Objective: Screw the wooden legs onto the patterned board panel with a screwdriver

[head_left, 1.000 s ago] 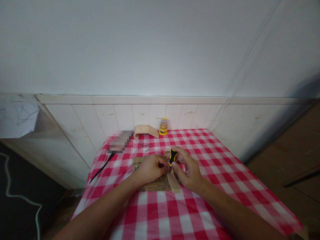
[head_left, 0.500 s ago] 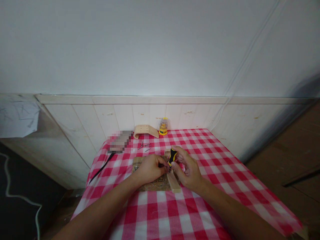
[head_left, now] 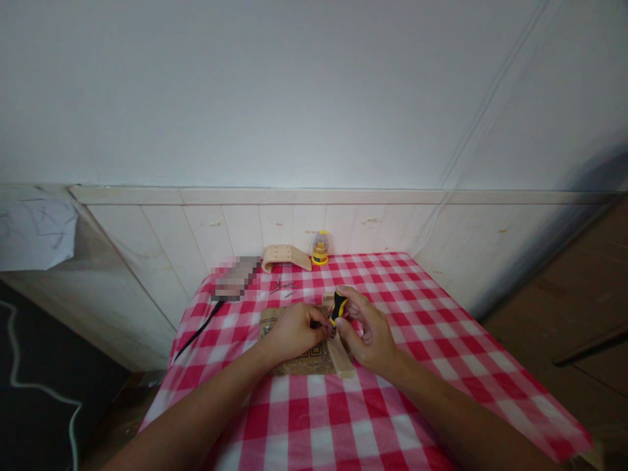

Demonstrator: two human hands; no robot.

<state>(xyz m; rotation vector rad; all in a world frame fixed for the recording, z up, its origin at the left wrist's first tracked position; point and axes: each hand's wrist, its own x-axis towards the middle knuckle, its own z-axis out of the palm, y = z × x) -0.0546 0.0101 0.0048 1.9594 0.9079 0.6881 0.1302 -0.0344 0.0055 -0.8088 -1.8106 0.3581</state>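
My right hand grips a short screwdriver with a black and yellow handle, held upright over a pale wooden strip. My left hand is closed in a pinch just left of the screwdriver tip; what it holds is too small to make out. Both hands rest over a brown board with a printed pattern, lying on the red and white checked tablecloth.
Several loose screws lie behind the hands. A curved wooden piece and a yellow bit holder stand at the table's far edge by the panelled wall. A blurred object with a black cable sits far left.
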